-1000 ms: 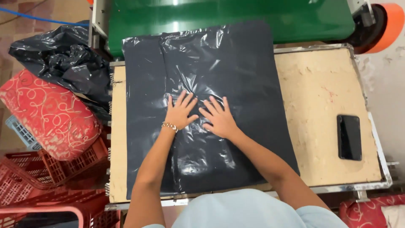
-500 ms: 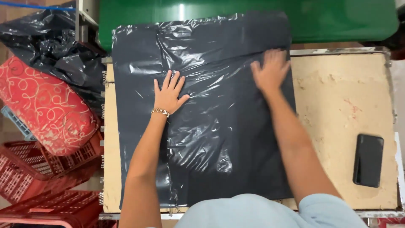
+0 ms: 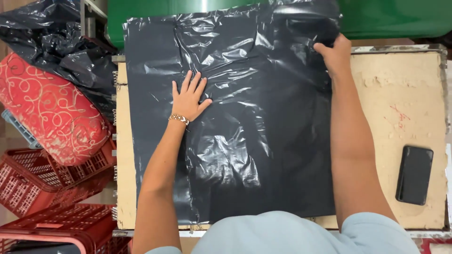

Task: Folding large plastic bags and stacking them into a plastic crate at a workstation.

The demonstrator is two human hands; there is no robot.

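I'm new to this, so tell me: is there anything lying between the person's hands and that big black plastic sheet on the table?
Nothing visible. The left hand lies flat on the black plastic sheet, and the right hand grips its far right edge. The phone lies apart on the bare table, off the sheet.

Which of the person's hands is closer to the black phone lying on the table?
Right. The right hand grips the bag's far right edge, up-left of the phone; the left hand lies flat much farther left.

Phone (image 3: 414, 175) right of bag (image 3: 245, 141) on table (image 3: 400, 94)
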